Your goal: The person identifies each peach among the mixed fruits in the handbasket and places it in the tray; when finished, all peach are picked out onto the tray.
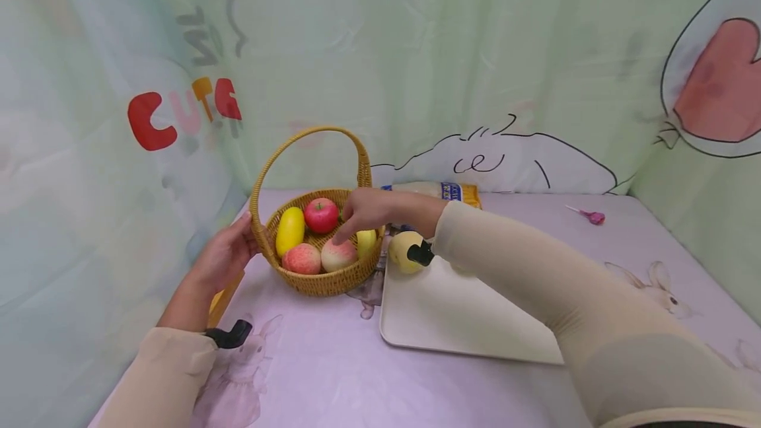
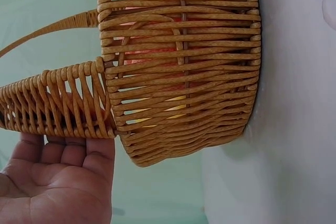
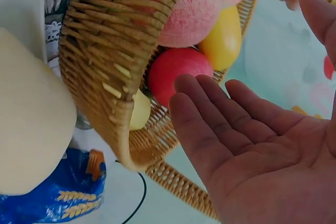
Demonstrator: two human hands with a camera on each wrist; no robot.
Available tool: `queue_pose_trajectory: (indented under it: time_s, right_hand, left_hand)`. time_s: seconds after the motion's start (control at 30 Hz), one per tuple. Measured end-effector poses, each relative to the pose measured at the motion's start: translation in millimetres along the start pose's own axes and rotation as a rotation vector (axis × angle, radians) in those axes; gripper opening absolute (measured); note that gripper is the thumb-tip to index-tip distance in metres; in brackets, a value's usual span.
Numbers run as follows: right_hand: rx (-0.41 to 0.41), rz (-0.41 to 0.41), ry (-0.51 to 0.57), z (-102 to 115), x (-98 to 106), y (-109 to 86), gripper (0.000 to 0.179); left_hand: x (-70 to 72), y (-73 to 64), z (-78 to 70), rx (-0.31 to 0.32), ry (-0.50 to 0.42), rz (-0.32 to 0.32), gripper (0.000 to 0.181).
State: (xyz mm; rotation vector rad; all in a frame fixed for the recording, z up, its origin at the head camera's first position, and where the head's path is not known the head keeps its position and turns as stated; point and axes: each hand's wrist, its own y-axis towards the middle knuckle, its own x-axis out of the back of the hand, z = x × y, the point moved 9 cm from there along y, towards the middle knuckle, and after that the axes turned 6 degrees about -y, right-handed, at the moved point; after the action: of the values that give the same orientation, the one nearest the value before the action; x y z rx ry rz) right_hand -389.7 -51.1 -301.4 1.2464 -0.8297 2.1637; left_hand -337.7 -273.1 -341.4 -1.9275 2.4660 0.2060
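A wicker basket [image 1: 321, 286] with a tall arched handle holds a red apple [image 1: 321, 215], a smooth yellow oval fruit [image 1: 290, 230], two pink peaches [image 1: 302, 259] and a pale yellow fruit [image 1: 366, 242] at its right side. My left hand [image 1: 222, 253] rests against the foot of the handle at the left; in the left wrist view its straight fingers pass behind the woven handle, palm up. Over the basket's right side reaches my right hand [image 1: 368, 209]. The right wrist view shows its palm bare and its fingers extended beside the apple.
A white tray [image 1: 470, 316] lies right of the basket, with a cream-coloured round fruit [image 1: 404, 253] at its left end. Behind stands a blue and yellow bag [image 1: 464, 195]. A pink lollipop [image 1: 594, 217] lies farther right. Beneath the left forearm shows a wooden edge [image 1: 222, 299].
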Motion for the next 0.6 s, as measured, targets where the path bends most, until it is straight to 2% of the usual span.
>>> queue_pose_trajectory:
  time_s: [0.37, 0.6]
  right_hand:
    - [-0.028, 0.090, -0.081, 6, -23, 37.3, 0.056]
    - [-0.099, 0.167, -0.143, 5, -32, 46.5, 0.048]
  left_hand:
    - [2.4, 0.0, -1.4, 0.001, -0.020, -0.008, 0.036]
    - [1.7, 0.7, -0.4, 0.008, 0.001, -0.015, 0.041]
